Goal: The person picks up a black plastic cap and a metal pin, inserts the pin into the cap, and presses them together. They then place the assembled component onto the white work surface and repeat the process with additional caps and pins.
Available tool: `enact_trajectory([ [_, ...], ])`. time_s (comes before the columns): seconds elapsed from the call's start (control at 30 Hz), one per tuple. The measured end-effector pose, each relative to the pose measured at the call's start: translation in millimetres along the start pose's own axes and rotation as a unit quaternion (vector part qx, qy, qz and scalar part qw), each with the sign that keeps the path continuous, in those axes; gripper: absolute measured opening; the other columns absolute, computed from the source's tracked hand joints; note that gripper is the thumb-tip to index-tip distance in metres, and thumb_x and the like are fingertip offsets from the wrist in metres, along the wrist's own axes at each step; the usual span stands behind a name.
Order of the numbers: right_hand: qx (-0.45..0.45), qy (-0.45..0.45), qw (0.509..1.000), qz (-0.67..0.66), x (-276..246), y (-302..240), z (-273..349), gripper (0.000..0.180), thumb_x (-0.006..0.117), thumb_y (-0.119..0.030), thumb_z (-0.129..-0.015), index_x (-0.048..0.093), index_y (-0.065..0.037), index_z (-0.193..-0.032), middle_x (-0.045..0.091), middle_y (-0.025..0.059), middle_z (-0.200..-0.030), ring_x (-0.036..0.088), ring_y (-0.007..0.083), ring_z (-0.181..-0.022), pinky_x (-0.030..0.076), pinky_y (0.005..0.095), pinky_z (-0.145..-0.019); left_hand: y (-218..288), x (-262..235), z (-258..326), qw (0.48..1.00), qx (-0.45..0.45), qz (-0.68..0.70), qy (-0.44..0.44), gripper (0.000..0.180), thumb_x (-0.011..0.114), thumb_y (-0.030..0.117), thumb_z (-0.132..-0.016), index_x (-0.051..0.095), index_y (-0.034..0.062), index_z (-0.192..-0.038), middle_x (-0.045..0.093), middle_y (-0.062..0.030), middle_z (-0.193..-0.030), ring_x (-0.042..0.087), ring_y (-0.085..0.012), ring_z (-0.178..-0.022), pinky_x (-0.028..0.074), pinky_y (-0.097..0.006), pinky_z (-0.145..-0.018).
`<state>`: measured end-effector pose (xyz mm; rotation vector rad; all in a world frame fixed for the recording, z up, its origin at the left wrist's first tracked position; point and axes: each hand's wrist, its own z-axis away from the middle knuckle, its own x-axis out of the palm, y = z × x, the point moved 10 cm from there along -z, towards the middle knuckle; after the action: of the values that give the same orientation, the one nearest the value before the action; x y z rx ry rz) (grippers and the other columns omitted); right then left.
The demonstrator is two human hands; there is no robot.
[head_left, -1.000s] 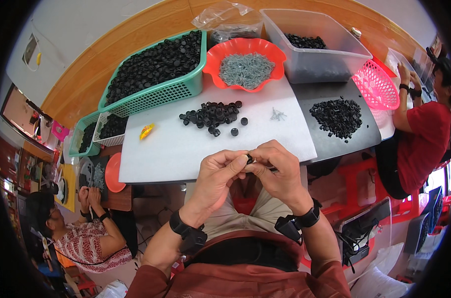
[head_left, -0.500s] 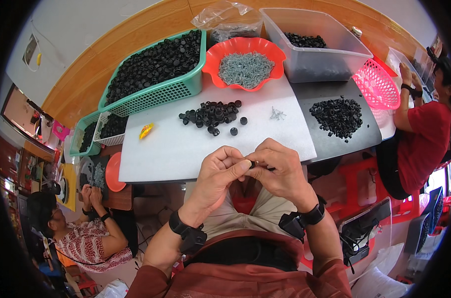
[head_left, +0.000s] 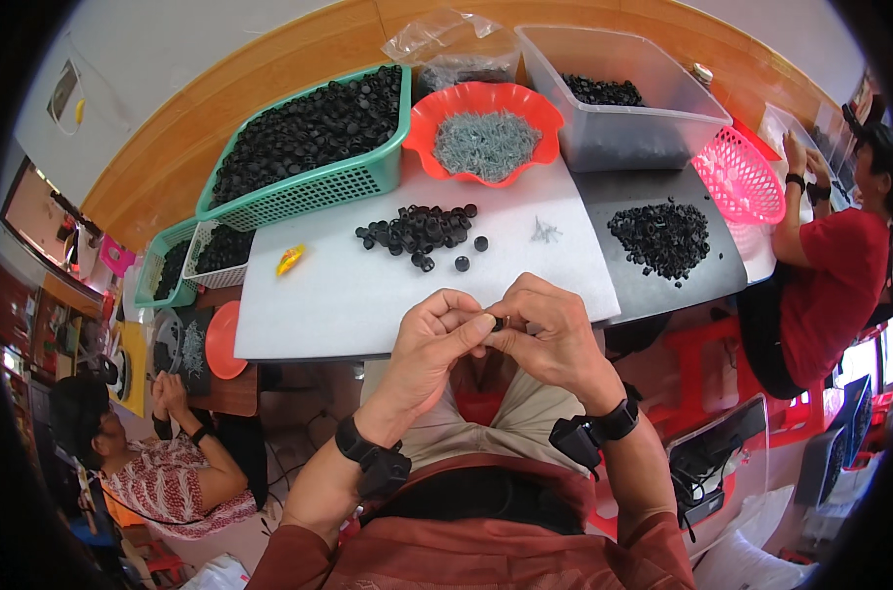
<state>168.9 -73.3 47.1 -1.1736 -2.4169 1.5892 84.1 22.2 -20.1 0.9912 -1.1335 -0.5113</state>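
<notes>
I am bringing both hands together just off the near table edge: left hand (head_left: 437,339) and right hand (head_left: 550,339) are now pressing fingertip to fingertip, pinching a small black plastic cap (head_left: 498,323) between them. The thin pin that was sticking out by my right fingers half a second ago is no longer showing, so I judge it is seated in the cap. Farther out on the white table (head_left: 368,305) are lying the loose black caps (head_left: 422,229), then the orange scalloped bowl of grey pins (head_left: 484,138).
</notes>
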Motion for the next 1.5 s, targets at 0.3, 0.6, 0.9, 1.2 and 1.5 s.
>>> enact_trajectory([
  [0.3,0.048,-0.017,0.999,-0.002,1,4,-3,0.022,0.081,-0.004,-0.077,0.072,-0.002,-0.096,0.062,0.0073,-0.084,0.061,0.0162,-0.065,0.05,0.03,-0.06,-1,-1,0,1.0,0.006,0.012,-0.009,0.017,0.072,0.011,-0.097,0.061,0.0049,-0.109,0.071,-0.0046,-0.098,0.067,-0.0087,-0.084,0.054,-0.021,-0.072],
  [0.6,0.05,-0.016,0.998,-0.021,6,18,-1,0.021,0.084,-0.006,-0.077,0.073,-0.002,-0.095,0.062,0.0037,-0.078,0.057,0.011,-0.065,0.047,0.0276,-0.06,-1,0,-1,1.0,-0.002,-0.003,-0.003,0.015,0.072,0.01,-0.097,0.061,0.0059,-0.107,0.071,-0.0046,-0.093,0.068,-0.01,-0.078,0.056,-0.023,-0.07],
  [0.9,0.14,-0.078,0.979,-0.128,12,43,0,0.026,0.086,-0.007,-0.08,0.076,-0.006,-0.104,0.059,-0.0037,-0.08,0.05,0.0033,-0.068,0.044,0.0222,-0.061,-2,-3,-4,1.0,0.006,-0.002,0.005,0.023,0.076,0.015,-0.094,0.061,0.0054,-0.108,0.07,-0.0032,-0.092,0.066,-0.0083,-0.078,0.054,-0.022,-0.071],
  [1.2,0.196,-0.086,0.951,-0.222,6,52,5,0.03,0.079,0.0,-0.085,0.071,0.002,-0.114,0.062,-0.0016,-0.089,0.059,0.0043,-0.078,0.049,0.0202,-0.067,13,-7,0,0.996,0.062,-0.03,0.064,0.015,0.074,0.009,-0.095,0.065,0.0042,-0.105,0.071,-0.0043,-0.094,0.068,-0.01,-0.081,0.057,-0.025,-0.071],
  [1.5,0.209,-0.043,0.947,-0.239,1,66,9,0.026,0.079,-0.002,-0.086,0.071,0.004,-0.11,0.061,0.0007,-0.089,0.061,0.0077,-0.077,0.054,0.0236,-0.07,174,-79,-29,0.851,0.279,-0.37,0.248,0.015,0.077,0.009,-0.09,0.071,-0.0018,-0.098,0.071,-0.0029,-0.084,0.064,-0.0079,-0.076,0.053,-0.025,-0.069],
])
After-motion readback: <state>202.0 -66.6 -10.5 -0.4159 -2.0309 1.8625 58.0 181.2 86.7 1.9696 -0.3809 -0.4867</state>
